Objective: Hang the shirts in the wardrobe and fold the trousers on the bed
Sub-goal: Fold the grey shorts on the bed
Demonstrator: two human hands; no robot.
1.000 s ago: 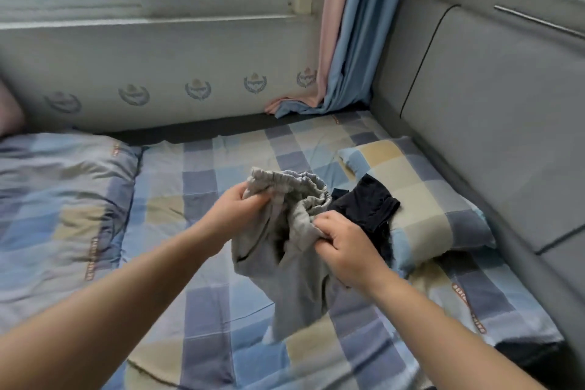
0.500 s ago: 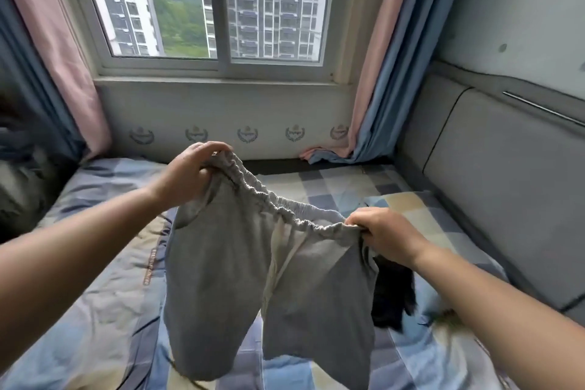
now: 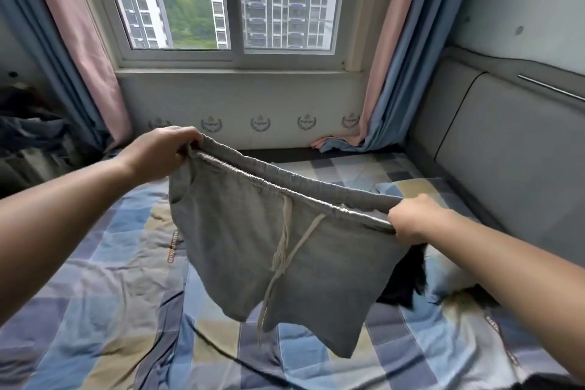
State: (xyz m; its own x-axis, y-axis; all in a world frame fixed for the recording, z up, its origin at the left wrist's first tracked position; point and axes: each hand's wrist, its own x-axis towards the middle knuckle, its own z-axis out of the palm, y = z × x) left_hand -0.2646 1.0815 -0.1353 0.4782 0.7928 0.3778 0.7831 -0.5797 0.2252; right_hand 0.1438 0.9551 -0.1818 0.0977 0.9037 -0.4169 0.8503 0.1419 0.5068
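A pair of grey shorts (image 3: 253, 250) with a white drawstring hangs stretched out in the air above the checked bed (image 3: 104, 310). My left hand (image 3: 161, 150) grips the left end of the elastic waistband. My right hand (image 3: 414, 217) grips the right end, lower and nearer to me. Both legs of the shorts dangle free over the bedcover. A black garment (image 3: 400, 282) lies on the bed behind the shorts, partly hidden by them and by my right forearm.
A checked pillow (image 3: 443, 275) lies at the right by the grey padded headboard (image 3: 506, 161). The window (image 3: 234, 0) with pink and blue curtains (image 3: 389, 51) is straight ahead. Dark bundled cloth (image 3: 28, 133) sits at the far left.
I have lifted the bunched shorts off the bed and pulled the waistband wide between both hands. My view has risen from the bed toward the window.
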